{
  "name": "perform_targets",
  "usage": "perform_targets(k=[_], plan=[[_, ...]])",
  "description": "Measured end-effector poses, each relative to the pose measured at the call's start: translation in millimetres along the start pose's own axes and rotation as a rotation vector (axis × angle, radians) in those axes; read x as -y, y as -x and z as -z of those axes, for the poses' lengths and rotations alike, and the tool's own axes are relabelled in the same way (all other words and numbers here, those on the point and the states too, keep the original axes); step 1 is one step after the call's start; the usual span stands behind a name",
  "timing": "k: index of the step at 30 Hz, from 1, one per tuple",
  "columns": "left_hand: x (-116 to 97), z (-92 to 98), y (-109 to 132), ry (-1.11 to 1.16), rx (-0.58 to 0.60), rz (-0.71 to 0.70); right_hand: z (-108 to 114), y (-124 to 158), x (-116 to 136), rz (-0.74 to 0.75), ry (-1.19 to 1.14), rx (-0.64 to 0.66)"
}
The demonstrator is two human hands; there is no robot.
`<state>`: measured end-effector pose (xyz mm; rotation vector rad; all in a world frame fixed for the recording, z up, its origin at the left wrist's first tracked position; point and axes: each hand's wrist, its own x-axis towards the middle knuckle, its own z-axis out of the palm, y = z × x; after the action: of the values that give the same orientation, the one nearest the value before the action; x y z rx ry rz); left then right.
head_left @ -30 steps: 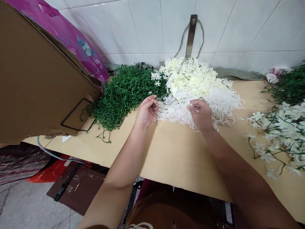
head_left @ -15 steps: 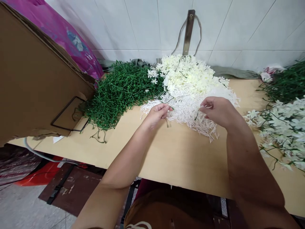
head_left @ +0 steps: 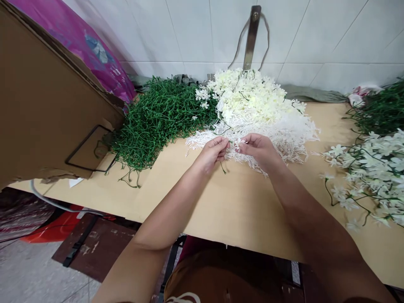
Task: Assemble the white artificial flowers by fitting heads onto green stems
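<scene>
My left hand (head_left: 216, 152) pinches a green artificial stem (head_left: 223, 168), whose lower end hangs below the fingers and whose tip points right. Close beside it, my right hand (head_left: 257, 149) is closed on a small white artificial flower (head_left: 239, 144), held right at the stem's tip. Whether stem and flower touch, I cannot tell. Just behind the hands lies a heap of thin white stamen-like pieces (head_left: 284, 134), with a pile of creamy white flower heads (head_left: 252, 94) on its far side. A mound of green stems (head_left: 160, 118) sits to the left.
White flowers on stems (head_left: 378, 168) lie on the table (head_left: 246, 210) at the right, with more green stems (head_left: 383, 107) behind them. A large cardboard box (head_left: 47, 105) stands at the left, near a purple bag (head_left: 104, 54). A metal strip (head_left: 252, 38) leans against the tiled wall.
My right hand has moved left from the white heap to my left hand and now holds a white flower. Another stemmed flower lies at the right pile's edge. My left hand has stayed nearly still.
</scene>
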<state>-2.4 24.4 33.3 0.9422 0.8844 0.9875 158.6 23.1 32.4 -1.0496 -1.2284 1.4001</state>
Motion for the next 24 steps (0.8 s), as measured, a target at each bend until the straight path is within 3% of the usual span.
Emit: perform_targets(k=[4, 9, 18, 24], plan=[[2.9, 0.9, -1.8, 0.041, 0.017, 0.036, -3.5, -1.5, -10.7, -0.088, -0.248, 0.008], [7.4, 1.7, -4.6, 0.086, 0.068, 0.058, -7.5, 0.4, -12.8, -0.115, -0.361, -0.003], [10.5, -1.1, -5.6, 0.147, 0.055, 0.074, -13.3, 2.2, -15.0, -0.047, -0.354, -0.041], [13.6, -1.8, -6.3, 0.152, 0.040, 0.050, -17.3, 3.2, -20.1, 0.052, -0.234, -0.097]])
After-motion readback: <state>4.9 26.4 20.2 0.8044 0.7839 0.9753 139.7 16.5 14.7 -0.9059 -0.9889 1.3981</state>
